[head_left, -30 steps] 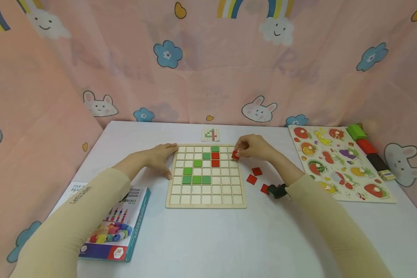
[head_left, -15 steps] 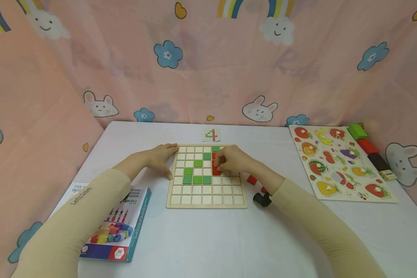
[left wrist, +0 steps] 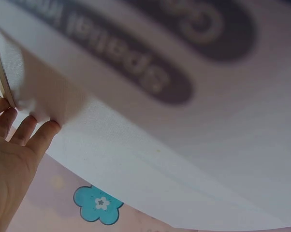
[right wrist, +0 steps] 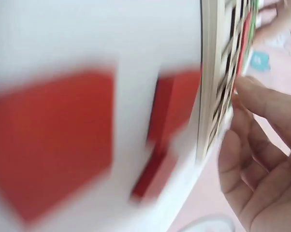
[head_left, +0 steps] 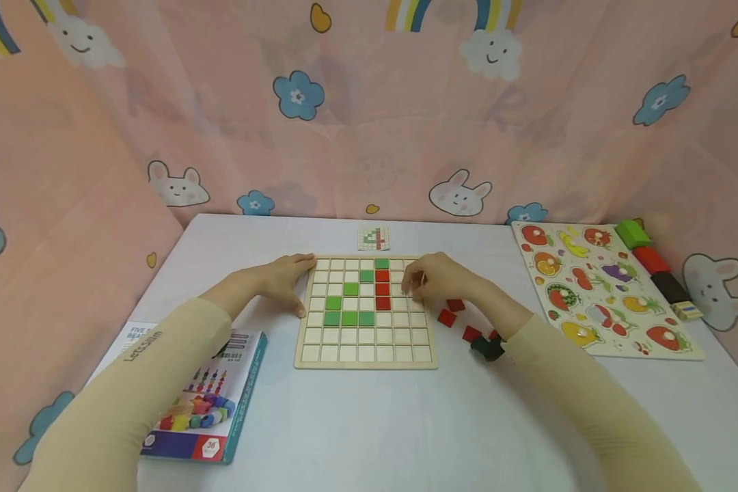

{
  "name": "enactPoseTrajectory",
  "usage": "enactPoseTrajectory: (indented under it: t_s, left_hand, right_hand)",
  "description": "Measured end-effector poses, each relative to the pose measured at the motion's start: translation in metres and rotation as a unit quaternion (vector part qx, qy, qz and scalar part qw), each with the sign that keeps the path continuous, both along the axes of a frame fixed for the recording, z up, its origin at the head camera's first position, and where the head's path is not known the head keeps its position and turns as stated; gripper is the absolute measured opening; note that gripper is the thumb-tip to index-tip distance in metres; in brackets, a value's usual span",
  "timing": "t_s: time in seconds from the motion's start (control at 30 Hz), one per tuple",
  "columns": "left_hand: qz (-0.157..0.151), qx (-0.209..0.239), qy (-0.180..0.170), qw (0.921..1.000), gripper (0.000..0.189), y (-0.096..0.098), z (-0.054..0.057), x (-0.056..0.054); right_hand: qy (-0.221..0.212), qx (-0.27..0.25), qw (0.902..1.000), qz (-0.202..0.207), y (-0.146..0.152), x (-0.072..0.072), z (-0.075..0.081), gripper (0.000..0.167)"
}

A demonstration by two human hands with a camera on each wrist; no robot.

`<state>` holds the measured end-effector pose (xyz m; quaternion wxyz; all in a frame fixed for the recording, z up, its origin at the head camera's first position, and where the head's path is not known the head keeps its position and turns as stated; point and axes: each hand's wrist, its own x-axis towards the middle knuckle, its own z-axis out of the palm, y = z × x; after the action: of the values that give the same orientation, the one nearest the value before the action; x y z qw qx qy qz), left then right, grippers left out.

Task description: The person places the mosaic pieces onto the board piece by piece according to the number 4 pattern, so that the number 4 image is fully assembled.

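Observation:
A wooden grid board (head_left: 365, 365) lies on the table with several green tiles (head_left: 350, 318) in its cells. A column of three red tiles (head_left: 383, 289) runs below the topmost green one. My left hand (head_left: 283, 281) rests at the board's left edge, thumb and fingers spread; in the left wrist view its fingertips (left wrist: 49, 126) are by the board's side. Over the board's right columns hovers my right hand (head_left: 441, 277), fingers loosely bent and holding nothing. Several loose red tiles (head_left: 447, 318) lie to the board's right, large and blurred in the right wrist view.
Behind the board is a small pattern card (head_left: 374, 239). A boxed toy package (head_left: 221, 410) lies under the left forearm. To the right stand a fruit puzzle board (head_left: 603, 294) and a row of coloured blocks (head_left: 650, 260). A pink printed curtain (head_left: 369, 137) surrounds the table.
My right hand carried a red tile left onto the board and let go of it below the two other red ones. It then drew back to the right. My left hand stayed put.

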<state>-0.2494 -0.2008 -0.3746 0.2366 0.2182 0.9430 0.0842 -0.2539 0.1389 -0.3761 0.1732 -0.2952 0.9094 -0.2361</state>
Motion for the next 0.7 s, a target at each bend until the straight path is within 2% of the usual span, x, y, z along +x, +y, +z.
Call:
enactPoseTrajectory:
  t_s: [0.23,0.4,0.5,0.7]
  left_hand:
    - [0.002,-0.003,0.001,1.0000,0.115,0.002,0.001,0.000]
    - [0.004,-0.009,0.001,1.0000,0.115,0.003,0.000,0.000]
    - [0.005,-0.009,0.001,0.9999,0.115,0.002,0.000,0.000]
    - [0.003,-0.008,0.003,1.0000,0.115,0.003,0.001,0.000]
  right_hand:
    - [-0.064,0.053,0.9965,-0.007,0.049,-0.012,0.002,0.014]
    - [-0.092,0.071,0.9932,-0.010,0.068,-0.013,0.000,0.021]
    - [-0.095,0.073,0.9927,-0.012,0.071,-0.012,-0.002,0.021]
    - [-0.063,0.051,0.9965,-0.018,0.071,-0.014,-0.003,0.016]
